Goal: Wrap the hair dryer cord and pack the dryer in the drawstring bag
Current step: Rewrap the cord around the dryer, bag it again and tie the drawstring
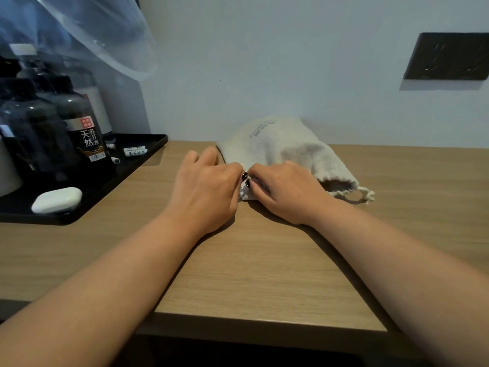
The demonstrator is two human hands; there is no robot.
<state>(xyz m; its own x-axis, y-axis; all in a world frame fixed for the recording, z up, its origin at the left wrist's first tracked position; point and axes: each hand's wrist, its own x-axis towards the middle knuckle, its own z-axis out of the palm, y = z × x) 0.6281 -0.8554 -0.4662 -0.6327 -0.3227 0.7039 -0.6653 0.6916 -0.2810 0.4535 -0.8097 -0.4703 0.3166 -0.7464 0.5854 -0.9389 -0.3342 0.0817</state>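
Both hands (244, 185) pinch, seemingly, drawstring bag (285, 149) edge on table (264, 260).

we note bare wooden tabletop (264, 274) near us, between and under both forearms, open to a pass. right of the drawstring bag (285, 149) the top runs free to the right edge. the bag lies far centre against the wall (264, 62), blocking that strip; its gathered mouth and cord end (366, 193) stick out right. left hand (206, 189) and right hand (287, 192) crowd its near-left corner. far left, a black tray (137, 165) with dark bottles (79, 120) and a white case (57, 200) closes that side. clear plastic (105, 30) overhangs above it.
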